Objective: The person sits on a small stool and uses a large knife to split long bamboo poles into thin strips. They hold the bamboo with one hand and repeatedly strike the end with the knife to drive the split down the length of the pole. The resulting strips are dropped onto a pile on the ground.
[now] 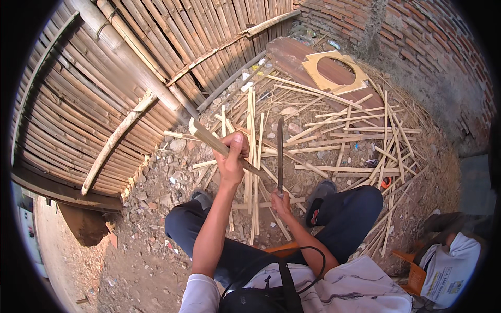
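A pale split length of wood or bamboo [210, 140] slants across the middle of the view. My left hand [231, 159] is closed around it, thumb on top, and its cut end points up and left. Lower and to the right, my right hand [282, 202] grips the handle of a machete [280, 156]. Its long dark blade stands roughly upright in the view, pointing away from me, apart from the held piece. Beneath both hands, several pale thin strips [252, 130] lie crossed on the ground between my bent legs.
A bamboo-slat wall [141, 57] rises on the left, and a brick wall [417, 31] at the far right. Loose strips [339, 168] cover the rubble ground. A yellowish board with a round hole [316, 63] lies on a brown panel [292, 55]. Someone in a white shirt [451, 266] sits at lower right.
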`<state>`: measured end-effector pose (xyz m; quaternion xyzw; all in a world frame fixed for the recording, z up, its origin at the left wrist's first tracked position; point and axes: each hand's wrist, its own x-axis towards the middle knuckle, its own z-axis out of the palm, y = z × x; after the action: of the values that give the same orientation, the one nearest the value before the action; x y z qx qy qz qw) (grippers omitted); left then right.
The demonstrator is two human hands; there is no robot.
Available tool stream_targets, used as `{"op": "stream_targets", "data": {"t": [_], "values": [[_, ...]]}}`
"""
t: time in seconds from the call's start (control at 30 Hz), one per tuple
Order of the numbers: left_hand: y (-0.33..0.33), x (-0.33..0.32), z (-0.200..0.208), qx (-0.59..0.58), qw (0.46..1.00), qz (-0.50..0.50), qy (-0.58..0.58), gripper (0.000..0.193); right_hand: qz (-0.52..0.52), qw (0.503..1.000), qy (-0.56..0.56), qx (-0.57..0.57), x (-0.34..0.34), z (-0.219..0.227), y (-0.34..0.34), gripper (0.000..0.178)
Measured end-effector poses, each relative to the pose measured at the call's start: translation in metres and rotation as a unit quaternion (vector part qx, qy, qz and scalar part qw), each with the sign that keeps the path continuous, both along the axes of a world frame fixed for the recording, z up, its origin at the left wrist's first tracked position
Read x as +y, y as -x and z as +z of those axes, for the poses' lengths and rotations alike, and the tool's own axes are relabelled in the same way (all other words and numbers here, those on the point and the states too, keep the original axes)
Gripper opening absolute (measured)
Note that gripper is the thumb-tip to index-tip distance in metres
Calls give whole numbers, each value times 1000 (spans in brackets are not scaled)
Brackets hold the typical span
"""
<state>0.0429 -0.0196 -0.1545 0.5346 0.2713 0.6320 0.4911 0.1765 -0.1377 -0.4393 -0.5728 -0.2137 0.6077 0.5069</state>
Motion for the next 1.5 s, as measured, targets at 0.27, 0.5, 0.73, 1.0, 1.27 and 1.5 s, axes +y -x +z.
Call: {"op": "stream_targets", "data": {"t": [0.27,0.5,0.73,1.0,1.27,1.5], "values": [[8,-4,1,-11,1000,8,-1,52,50,981,169,-78,-34,-63,-22,17],[3,-1,7,-18,1000,8,14,49,-40,996,28,-72,-9,-47,-12,20],[-8,-1,8,-36,997,54,36,50,-19,986,164,27,-29,-72,-24,19],[-27,7,14,-3,990,138,39,52,-10,993,117,27,-37,-32,-14,18],[-20,12,16,24,973,225,39,51,-86,992,76,60,-12,-29,-21,18],[-41,6,24,49,958,281,41,50,24,981,183,-54,-53,-85,-14,19]]}}
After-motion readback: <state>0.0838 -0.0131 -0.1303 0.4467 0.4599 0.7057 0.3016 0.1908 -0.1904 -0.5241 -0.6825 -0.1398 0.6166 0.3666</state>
